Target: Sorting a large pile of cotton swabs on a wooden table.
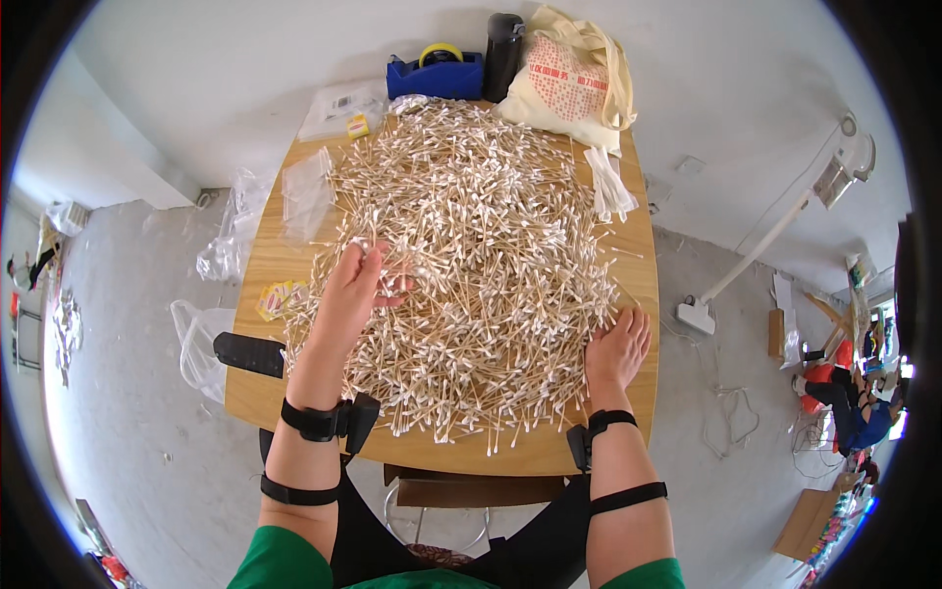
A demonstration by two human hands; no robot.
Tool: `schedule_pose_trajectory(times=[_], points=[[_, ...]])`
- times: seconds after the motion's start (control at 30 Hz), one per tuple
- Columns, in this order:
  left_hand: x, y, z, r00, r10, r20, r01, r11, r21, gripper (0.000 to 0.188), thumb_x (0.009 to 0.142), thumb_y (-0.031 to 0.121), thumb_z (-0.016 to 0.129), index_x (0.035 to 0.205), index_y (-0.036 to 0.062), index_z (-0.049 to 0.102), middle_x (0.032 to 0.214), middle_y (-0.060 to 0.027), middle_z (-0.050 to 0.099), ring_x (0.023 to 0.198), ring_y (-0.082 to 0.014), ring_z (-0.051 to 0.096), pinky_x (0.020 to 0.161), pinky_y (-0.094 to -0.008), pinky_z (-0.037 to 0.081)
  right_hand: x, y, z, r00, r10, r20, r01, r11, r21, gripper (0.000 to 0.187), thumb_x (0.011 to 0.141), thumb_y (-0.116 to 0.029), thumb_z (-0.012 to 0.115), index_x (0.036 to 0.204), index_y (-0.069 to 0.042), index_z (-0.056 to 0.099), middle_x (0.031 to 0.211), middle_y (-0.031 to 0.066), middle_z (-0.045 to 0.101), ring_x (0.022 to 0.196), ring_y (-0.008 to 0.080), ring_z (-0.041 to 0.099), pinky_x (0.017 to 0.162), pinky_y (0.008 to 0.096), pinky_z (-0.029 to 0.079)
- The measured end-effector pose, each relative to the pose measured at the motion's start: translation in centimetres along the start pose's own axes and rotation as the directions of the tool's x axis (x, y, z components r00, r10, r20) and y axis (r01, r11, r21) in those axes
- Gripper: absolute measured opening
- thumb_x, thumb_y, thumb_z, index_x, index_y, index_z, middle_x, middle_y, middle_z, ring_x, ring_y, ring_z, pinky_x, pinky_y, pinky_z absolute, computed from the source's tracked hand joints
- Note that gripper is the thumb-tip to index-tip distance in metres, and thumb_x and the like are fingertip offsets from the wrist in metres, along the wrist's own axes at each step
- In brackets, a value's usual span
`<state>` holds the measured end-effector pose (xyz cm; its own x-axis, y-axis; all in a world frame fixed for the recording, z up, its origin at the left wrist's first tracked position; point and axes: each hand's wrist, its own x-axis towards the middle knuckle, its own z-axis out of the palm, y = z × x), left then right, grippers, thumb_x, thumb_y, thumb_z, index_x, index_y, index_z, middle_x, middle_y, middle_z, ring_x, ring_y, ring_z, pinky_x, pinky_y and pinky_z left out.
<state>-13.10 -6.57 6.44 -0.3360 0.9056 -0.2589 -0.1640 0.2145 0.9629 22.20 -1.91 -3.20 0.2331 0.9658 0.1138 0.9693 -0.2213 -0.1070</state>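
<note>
A large, loose pile of cotton swabs with white tips and pale sticks covers most of the wooden table. My left hand is over the pile's left side, its fingers curled. Something whitish shows at its fingertips, too small to make out. Flat along the pile's right edge lies my right hand, fingers stretched out beside the swabs and holding nothing. Black straps with small devices circle both forearms.
At the back stand a blue tape dispenser, a black bottle and a cream cloth bag. Clear plastic bags lie left, near yellow packets. White swab bundles lie right. A black object juts over the left edge.
</note>
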Motion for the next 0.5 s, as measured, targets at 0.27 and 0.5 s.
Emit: schedule_pose_trajectory(times=[0.27, 0.5], points=[[-0.5, -3.0, -2.5, 0.999, 0.014, -0.043, -0.008, 0.990, 0.141, 0.018, 0.100, 0.011, 0.050, 0.116, 0.0018, 0.050, 0.106, -0.0084, 0.061, 0.087, -0.0165, 0.068, 0.063, -0.0286, 0.059, 0.0, 0.0, -0.1, 1.000, 0.005, 0.004, -0.005, 1.000, 0.013, 0.055, 0.086, -0.022, 0.063, 0.135, -0.004, 0.043, 0.148, 0.0133, 0.038, 0.143, 0.0309, 0.027, 0.119, 0.0439, 0.019], [-1.3, -3.0, -3.0, 0.981, -0.038, -0.191, 0.052, 0.997, 0.065, 0.027, 0.102, 0.010, 0.045, 0.127, 0.0018, 0.046, 0.117, -0.0145, 0.061, 0.085, -0.0167, 0.068, 0.057, -0.0270, 0.057, 0.0, 0.0, 0.0, 1.000, 0.003, -0.002, -0.003, 1.000, 0.009, 0.055, 0.086, -0.021, 0.063, 0.135, -0.005, 0.043, 0.149, 0.0133, 0.037, 0.143, 0.0313, 0.026, 0.119, 0.0438, 0.019]])
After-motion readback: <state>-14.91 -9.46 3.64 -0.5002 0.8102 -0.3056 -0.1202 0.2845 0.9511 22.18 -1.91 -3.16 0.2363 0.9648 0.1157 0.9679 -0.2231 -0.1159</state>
